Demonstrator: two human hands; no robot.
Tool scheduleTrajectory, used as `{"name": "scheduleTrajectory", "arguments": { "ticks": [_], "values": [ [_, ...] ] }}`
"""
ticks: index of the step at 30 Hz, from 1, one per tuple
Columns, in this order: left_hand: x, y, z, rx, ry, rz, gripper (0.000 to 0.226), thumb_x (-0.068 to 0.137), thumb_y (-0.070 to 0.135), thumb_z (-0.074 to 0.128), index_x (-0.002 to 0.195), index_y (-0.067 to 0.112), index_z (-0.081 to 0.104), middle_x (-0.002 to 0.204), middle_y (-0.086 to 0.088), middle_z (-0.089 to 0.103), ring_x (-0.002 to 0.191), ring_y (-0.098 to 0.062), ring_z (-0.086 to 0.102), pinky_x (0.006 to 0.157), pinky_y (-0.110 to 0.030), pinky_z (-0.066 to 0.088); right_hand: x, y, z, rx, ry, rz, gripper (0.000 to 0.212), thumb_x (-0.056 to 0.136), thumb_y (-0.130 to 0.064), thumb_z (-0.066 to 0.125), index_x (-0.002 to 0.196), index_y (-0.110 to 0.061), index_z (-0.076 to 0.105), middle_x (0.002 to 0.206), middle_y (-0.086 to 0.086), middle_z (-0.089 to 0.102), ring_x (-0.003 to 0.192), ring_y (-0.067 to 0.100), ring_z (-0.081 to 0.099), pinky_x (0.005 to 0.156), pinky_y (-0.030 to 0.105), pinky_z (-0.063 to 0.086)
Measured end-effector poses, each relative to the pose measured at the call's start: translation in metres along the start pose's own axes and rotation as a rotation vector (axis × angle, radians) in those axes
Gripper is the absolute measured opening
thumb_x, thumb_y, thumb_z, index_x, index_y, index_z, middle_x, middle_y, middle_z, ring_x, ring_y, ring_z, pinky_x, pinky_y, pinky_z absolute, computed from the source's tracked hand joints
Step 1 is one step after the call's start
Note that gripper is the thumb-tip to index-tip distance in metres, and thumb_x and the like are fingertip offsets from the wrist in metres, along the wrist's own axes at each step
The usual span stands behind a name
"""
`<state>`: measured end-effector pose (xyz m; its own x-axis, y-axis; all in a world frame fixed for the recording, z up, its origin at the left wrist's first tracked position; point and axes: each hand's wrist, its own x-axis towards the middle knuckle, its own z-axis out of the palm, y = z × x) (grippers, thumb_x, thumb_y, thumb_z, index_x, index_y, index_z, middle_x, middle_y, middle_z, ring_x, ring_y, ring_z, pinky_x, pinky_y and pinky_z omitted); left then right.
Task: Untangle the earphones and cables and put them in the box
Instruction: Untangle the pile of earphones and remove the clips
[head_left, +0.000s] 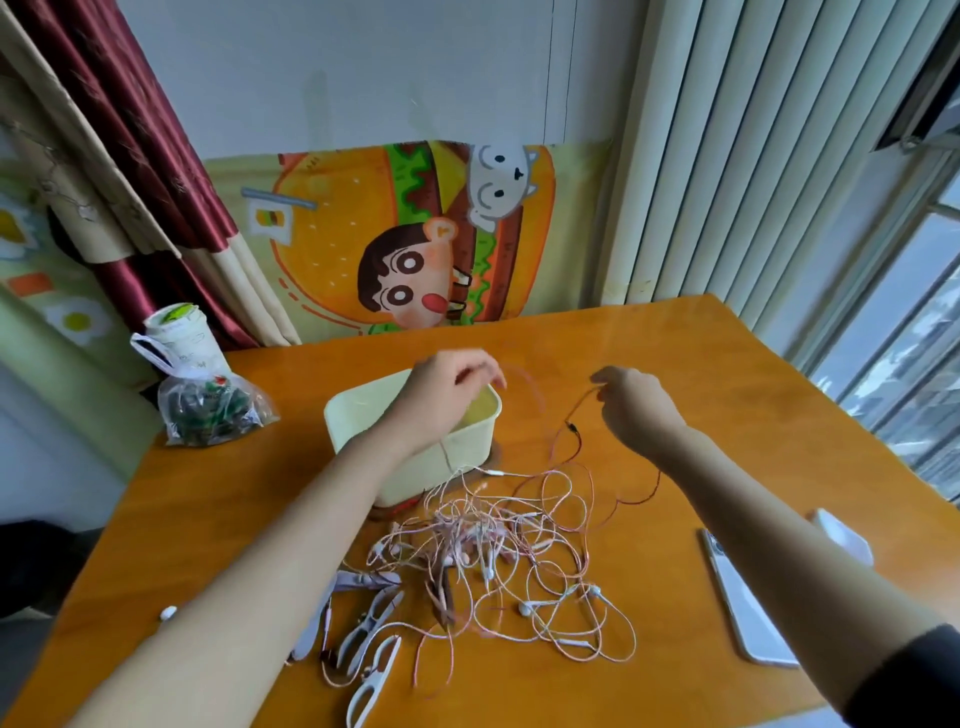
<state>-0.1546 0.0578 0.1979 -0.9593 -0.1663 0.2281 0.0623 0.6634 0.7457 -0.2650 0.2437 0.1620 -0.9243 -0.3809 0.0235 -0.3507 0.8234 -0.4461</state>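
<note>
1. Worktop (675, 353): an orange, glossy surface fills the lower part of your view and carries everything below.
2. Tangle of earphones and cables (498, 545): it lies loose on the worktop in front of you, with white and pinkish strands looped over each other and several white earbuds showing. None of it is in the box.
3. Box (457, 452): pale cream and open-topped, it stands at 11 o'clock from the tangle. Its near wall touches the outer strands.
4. Left hand (447, 384): you hold it above the box's far corner with the fingers curled downward. They pinch a thin pink cable (537, 400) that arcs away toward 4 o'clock and is badly blurred.
5. Right hand (639, 405): it is raised at 3 o'clock from the box. Thumb and fingers pinch the top end of a red cable (577, 441), which hangs down and runs into the tangle.
6. Phone (743, 608): it lies flat at 4 o'clock from the tangle, partly under your right forearm.
7. Plastic bag (208, 410): clear with dark contents, it sits at 9 o'clock from the box.
8. Clothes pegs (363, 629): several white ones lie at 8 o'clock from the tangle, with cables lying across them.
</note>
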Motion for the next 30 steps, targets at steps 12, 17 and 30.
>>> {"name": "scheduleTrajectory", "arguments": {
  "ticks": [12,17,30],
  "values": [
    [-0.003,-0.013,0.01,0.047,-0.149,-0.086,0.028,0.1,0.021,0.046,0.073,0.024,0.05,0.064,0.006,0.044,0.058,-0.008,0.039,0.052,-0.018,0.029,-0.032,-0.064,0.005,0.276,-0.117,-0.398,0.023,0.098,-0.017,0.046,0.106,-0.005,0.064,0.077,0.0,0.058,0.065,0.011,0.051,0.057,0.01,0.037],
    [-0.027,-0.065,0.029,-0.141,-0.221,-0.31,0.03,0.104,0.021,0.034,0.08,0.017,0.053,0.062,0.001,0.037,0.057,-0.015,0.034,0.057,-0.03,0.031,-0.023,-0.048,-0.009,0.335,0.104,-0.344,0.026,0.098,-0.01,0.044,0.089,-0.007,0.067,0.071,0.0,0.056,0.064,0.011,0.049,0.059,0.008,0.036],
    [-0.012,0.001,-0.001,-0.3,0.393,0.023,0.031,0.103,0.019,0.037,0.076,0.025,0.052,0.06,0.006,0.044,0.06,-0.014,0.048,0.06,-0.026,0.047,0.003,-0.005,-0.025,0.308,0.331,-0.075,0.026,0.101,-0.015,0.038,0.092,-0.013,0.063,0.076,0.0,0.059,0.069,0.013,0.054,0.061,0.026,0.042]
  ]
}}
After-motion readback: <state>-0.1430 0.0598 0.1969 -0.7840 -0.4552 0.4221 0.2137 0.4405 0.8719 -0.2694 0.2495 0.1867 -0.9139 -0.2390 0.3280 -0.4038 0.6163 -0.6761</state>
